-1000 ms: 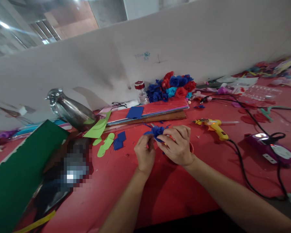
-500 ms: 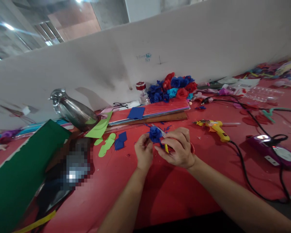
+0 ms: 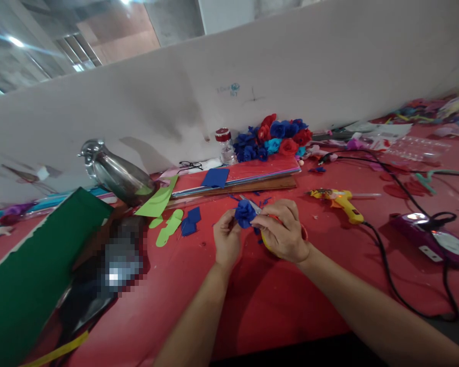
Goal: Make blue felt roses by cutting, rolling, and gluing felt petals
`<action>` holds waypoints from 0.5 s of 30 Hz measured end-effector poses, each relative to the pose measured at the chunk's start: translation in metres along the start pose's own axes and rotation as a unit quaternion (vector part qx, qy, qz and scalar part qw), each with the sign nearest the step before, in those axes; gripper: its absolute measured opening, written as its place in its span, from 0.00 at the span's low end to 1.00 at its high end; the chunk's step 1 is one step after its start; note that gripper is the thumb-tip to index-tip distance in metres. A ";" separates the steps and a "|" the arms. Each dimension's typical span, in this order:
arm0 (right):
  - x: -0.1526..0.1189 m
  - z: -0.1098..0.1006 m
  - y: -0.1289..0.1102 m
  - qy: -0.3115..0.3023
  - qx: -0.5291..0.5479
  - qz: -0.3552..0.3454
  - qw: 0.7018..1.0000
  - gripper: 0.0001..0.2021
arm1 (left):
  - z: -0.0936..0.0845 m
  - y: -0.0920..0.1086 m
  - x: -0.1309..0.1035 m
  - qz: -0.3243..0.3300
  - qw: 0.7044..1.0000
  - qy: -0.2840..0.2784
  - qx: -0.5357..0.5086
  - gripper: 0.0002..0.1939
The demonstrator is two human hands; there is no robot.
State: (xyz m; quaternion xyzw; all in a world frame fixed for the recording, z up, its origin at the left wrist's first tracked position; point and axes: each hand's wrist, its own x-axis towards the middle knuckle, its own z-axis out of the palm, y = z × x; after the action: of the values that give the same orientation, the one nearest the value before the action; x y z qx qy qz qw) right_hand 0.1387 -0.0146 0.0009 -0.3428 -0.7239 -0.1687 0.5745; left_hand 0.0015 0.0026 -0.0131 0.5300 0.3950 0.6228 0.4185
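Blue flower (image 3: 245, 214), its petals already layered and seemingly near done, is above the table (image 3: 176, 311): we pinch it in our left hand's (image 3: 227, 239) fingers, our right hand's (image 3: 285, 232) clasping scissors (image 3: 256, 207) beside it. Blue pieces (image 3: 191, 222) lie unused; finished-looking flowers (image 3: 275, 143) sit heaped behind.

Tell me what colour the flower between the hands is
The flower is deep blue; the head view shows it.

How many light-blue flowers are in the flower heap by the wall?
2 visible: one light-blue flower at the front middle of the flower heap, left of a red flower; a second light-blue flower at its lower right edge. More may be hidden.
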 end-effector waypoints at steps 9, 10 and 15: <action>0.002 -0.008 0.011 -0.028 0.034 -0.027 0.999 0.08 | -0.004 -0.002 0.002 -0.026 0.999 -0.037 -0.003 0.04; 0.003 -0.009 0.011 -0.028 0.042 -0.011 0.999 0.08 | -0.005 -0.002 0.003 -0.035 0.999 -0.033 -0.002 0.04; 0.009 -0.009 0.011 -0.019 0.055 0.052 0.997 0.07 | -0.004 -0.003 0.004 -0.062 0.997 -0.040 -0.019 0.04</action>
State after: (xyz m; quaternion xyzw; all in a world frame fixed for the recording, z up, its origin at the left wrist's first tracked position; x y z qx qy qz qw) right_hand 0.1514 -0.0099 0.0102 -0.3511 -0.7240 -0.0917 0.5866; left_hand -0.0028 0.0066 -0.0149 0.5212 0.3981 0.5812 0.4818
